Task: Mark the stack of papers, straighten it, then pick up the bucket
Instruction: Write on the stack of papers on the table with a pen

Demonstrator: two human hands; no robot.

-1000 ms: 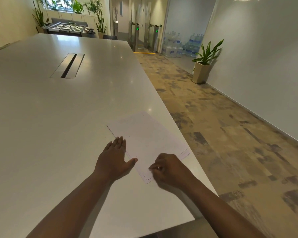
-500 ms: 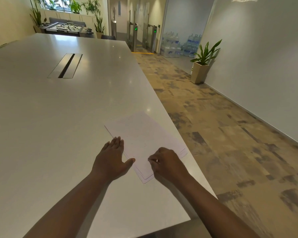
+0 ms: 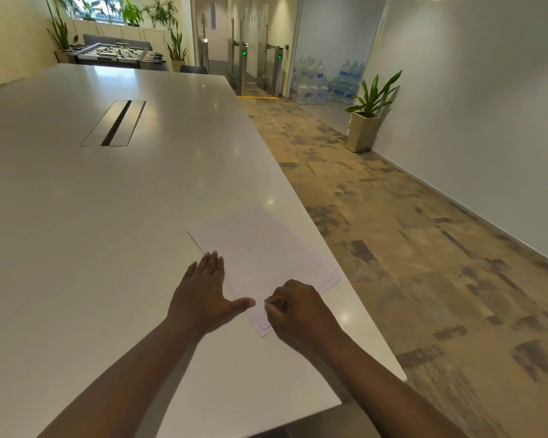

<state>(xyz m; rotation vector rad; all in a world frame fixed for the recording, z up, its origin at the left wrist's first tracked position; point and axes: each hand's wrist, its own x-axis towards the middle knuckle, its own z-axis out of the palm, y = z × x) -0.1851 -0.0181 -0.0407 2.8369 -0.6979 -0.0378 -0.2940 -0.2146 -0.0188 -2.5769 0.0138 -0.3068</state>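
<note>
Head view: my flat, open left hand (image 3: pixel 204 294) pins the thin white paper stack (image 3: pixel 266 260) while my curled right hand (image 3: pixel 298 308) pinches something tiny, maybe a pen, so I press steady and mark slowly

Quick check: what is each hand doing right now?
Left hand: open, flat on the paper stack.
Right hand: closed around something thin, likely a pen; too small to tell.

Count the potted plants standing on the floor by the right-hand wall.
1: a potted plant in a tall beige planter against the right wall, near the stacked water bottles. More plants stand at the far window, not by this wall.
</note>
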